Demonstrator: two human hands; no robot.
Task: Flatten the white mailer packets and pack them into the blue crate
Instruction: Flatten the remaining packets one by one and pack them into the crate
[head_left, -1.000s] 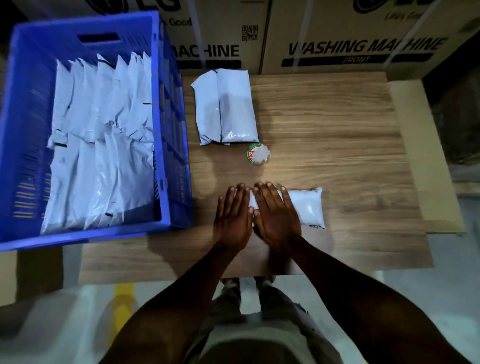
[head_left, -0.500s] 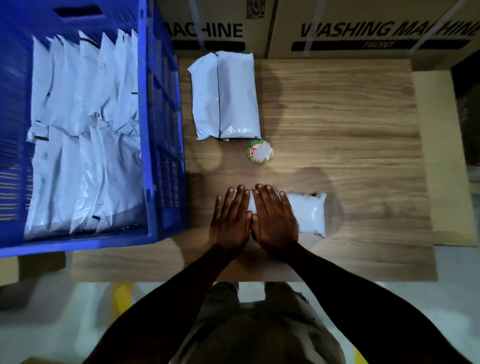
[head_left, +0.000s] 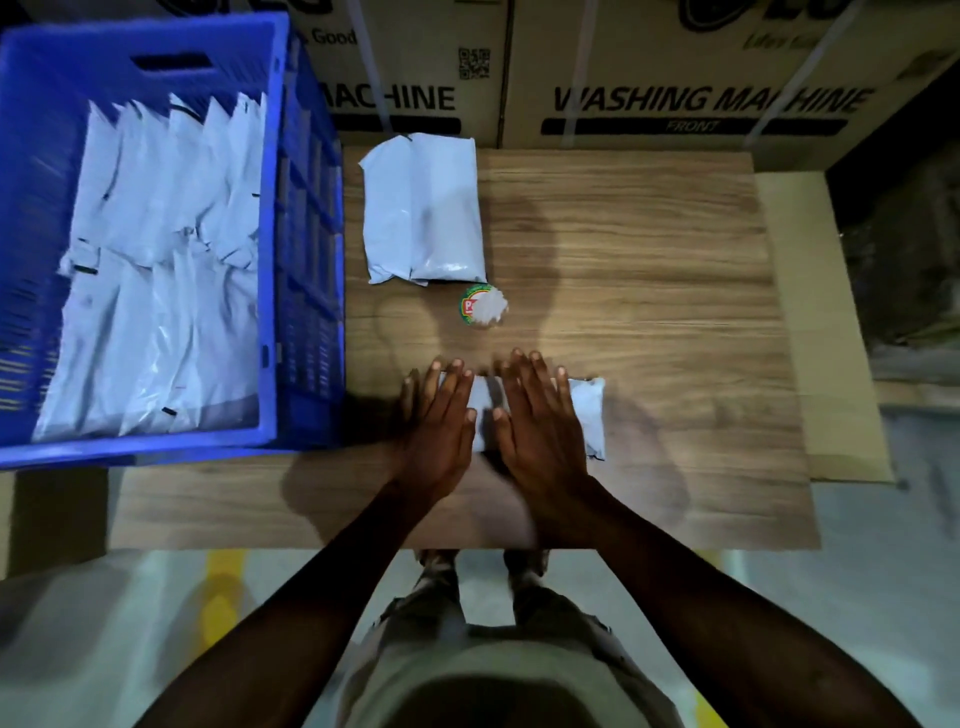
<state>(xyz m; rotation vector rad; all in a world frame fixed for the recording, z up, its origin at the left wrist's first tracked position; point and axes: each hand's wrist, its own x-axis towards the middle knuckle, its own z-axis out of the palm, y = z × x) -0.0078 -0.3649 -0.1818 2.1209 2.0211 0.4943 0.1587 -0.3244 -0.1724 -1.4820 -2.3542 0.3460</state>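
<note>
White mailer packet (head_left: 586, 415) on the worktop (head_left: 649, 291) beside the blue crate (head_left: 291, 260), we press it with left hand (head_left: 435, 423) and right hand (head_left: 540, 421), fingers flat, looks soft, slippery, light, best pinched at edges.

- Left hand (head_left: 435, 426) and right hand (head_left: 540, 421) press flat, fingers straight, on a white mailer packet (head_left: 586, 415).
- Beyond the fingertips: a small round lid (head_left: 482, 306), then stacked mailers (head_left: 423, 208).
- Left of the left hand: the blue crate (head_left: 280, 260), holding packets.
</note>
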